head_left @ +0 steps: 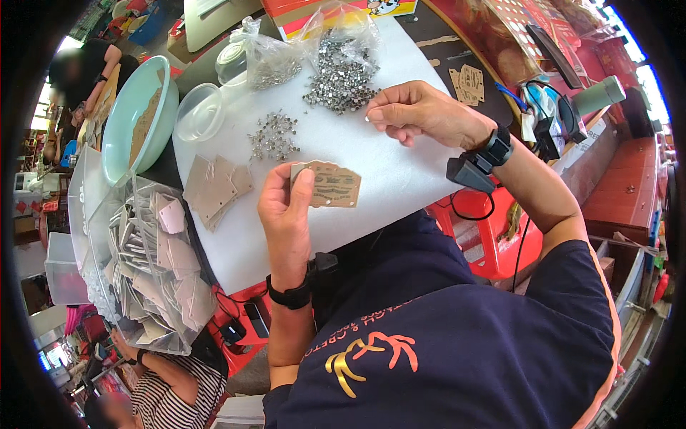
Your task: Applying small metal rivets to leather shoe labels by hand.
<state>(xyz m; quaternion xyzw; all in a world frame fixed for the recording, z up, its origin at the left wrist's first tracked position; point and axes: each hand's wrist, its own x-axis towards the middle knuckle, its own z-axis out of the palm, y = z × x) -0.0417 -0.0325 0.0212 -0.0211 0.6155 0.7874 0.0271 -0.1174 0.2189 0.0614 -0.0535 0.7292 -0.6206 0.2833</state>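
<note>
My left hand [287, 207] pinches a brown cardboard card [332, 187] with dark print and a wavy top edge. Thumb on top, it is held up over the white foam sheet [400, 171]. My right hand [418, 113] is closed, with thumb and forefinger together on a tiny pale piece at their tips. What kind of piece it is cannot be made out. Near that hand, a heap of small silvery metal studs [341, 79] spills from a clear plastic bag [346, 28]. A smaller scatter of metal pieces [274, 137] lies beyond the card.
Plain cards [214, 189] lie loosely piled at the sheet's left. A clear bin [128, 314] full of cards stands beside it, with a pale green basin [114, 154] behind. Clear round tubs [200, 113] sit at the back left. Two people work at the left.
</note>
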